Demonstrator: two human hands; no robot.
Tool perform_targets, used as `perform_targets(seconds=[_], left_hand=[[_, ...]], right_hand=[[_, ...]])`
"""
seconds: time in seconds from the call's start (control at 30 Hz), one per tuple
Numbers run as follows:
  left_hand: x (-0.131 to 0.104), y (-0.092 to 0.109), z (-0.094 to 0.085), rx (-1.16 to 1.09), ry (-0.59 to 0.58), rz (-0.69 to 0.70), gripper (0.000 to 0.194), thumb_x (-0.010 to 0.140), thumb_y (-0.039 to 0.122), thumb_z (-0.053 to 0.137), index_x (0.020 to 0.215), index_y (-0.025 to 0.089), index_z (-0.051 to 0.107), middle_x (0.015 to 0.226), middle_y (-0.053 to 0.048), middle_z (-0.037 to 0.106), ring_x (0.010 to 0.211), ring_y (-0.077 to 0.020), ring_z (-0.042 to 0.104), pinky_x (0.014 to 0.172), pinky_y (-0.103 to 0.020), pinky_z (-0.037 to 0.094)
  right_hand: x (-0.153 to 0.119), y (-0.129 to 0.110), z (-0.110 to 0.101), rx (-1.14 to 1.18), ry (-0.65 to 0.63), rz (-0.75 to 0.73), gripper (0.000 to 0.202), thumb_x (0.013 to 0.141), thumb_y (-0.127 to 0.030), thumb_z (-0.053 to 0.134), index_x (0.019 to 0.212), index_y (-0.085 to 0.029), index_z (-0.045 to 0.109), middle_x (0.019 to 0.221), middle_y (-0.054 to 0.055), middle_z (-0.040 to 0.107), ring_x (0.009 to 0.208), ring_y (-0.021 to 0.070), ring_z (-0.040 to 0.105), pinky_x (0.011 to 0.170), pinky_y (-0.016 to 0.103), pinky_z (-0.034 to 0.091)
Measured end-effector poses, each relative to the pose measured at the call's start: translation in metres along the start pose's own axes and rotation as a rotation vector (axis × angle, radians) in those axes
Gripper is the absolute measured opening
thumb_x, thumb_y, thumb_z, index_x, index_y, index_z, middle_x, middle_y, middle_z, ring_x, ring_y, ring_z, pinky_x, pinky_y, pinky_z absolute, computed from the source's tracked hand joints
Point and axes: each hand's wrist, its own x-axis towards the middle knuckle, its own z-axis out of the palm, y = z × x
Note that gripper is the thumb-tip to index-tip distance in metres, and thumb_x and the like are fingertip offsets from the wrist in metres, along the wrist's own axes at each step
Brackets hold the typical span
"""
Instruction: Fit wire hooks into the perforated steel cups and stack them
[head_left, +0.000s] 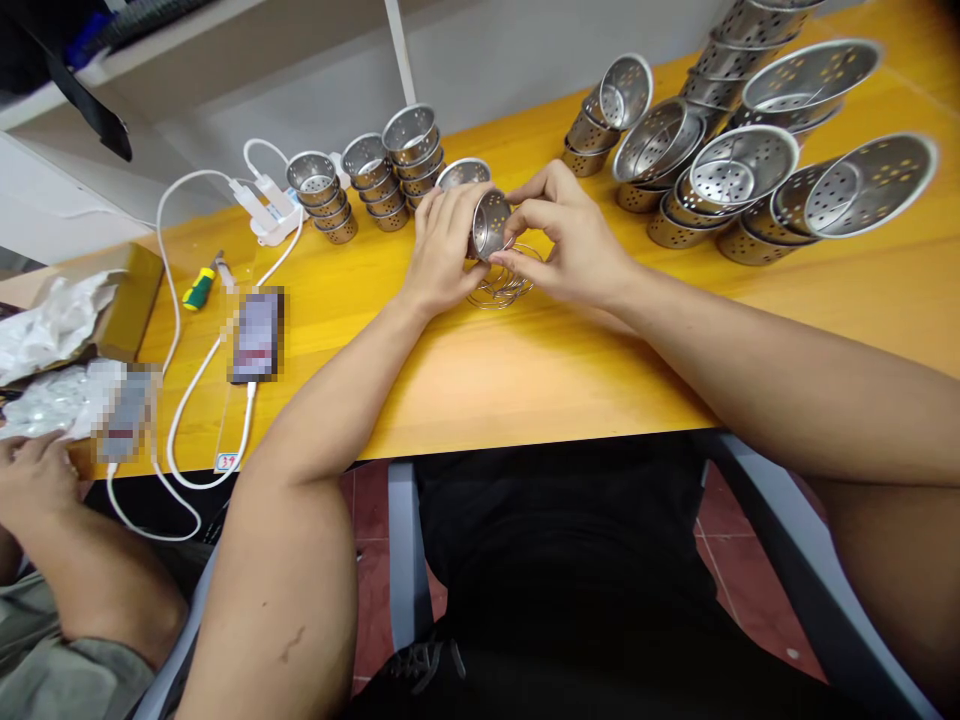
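A perforated metal cup (491, 224) is tilted on its side in my left hand (444, 245), its open mouth turned toward my right hand (559, 240). My left fingers wrap round the cup. The thumb and fingers of my right hand are pinched together at the cup's rim; what lies between them is too small to make out. Just below the cup, thin wire rings (506, 290) lie loosely on the yellow table (480, 385). Another perforated cup (465, 172) stands behind my left hand, partly hidden by it.
Stacked perforated cups (390, 190) stand at the back left, larger stacks (750, 180) at the right. A phone (256, 338), white cables, a power strip (274, 215) and a green-yellow screwdriver (199, 288) lie left. Another person's hand (37, 480) rests near plastic bags (56, 400).
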Motion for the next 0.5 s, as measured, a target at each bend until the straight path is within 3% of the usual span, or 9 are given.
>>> perform_targets(seconds=[0.3, 0.4, 0.5], left_hand=[[-0.0016, -0.0009, 0.0008, 0.001, -0.003, 0.006, 0.095, 0.112, 0.089, 0.076, 0.191, 0.042, 0.052, 0.198, -0.014, 0.066, 0.192, -0.0461, 0.057, 0.169, -0.075, 0.031], [-0.0026, -0.0028, 0.003, 0.0, 0.017, -0.002, 0.097, 0.111, 0.09, 0.078, 0.19, 0.042, 0.052, 0.198, -0.014, 0.066, 0.192, -0.0467, 0.057, 0.167, -0.075, 0.036], [-0.0032, -0.0095, 0.0058, -0.013, 0.05, -0.017, 0.104, 0.109, 0.096, 0.077, 0.192, 0.041, 0.05, 0.2, -0.015, 0.063, 0.194, -0.0486, 0.054, 0.165, -0.075, 0.039]], right_hand=[[0.0006, 0.0012, -0.001, 0.035, -0.005, 0.038, 0.06, 0.115, -0.095, 0.074, 0.157, -0.055, 0.09, 0.151, 0.013, 0.085, 0.155, 0.0551, 0.072, 0.134, 0.092, 0.063], [0.0022, 0.0004, -0.0036, 0.097, -0.023, 0.038, 0.063, 0.117, -0.098, 0.065, 0.164, -0.061, 0.086, 0.162, 0.006, 0.086, 0.159, 0.0517, 0.071, 0.135, 0.085, 0.064], [0.0036, -0.0014, -0.0073, 0.166, -0.035, 0.03, 0.067, 0.111, -0.104, 0.07, 0.163, -0.063, 0.086, 0.174, 0.002, 0.082, 0.162, 0.0515, 0.071, 0.136, 0.083, 0.065]])
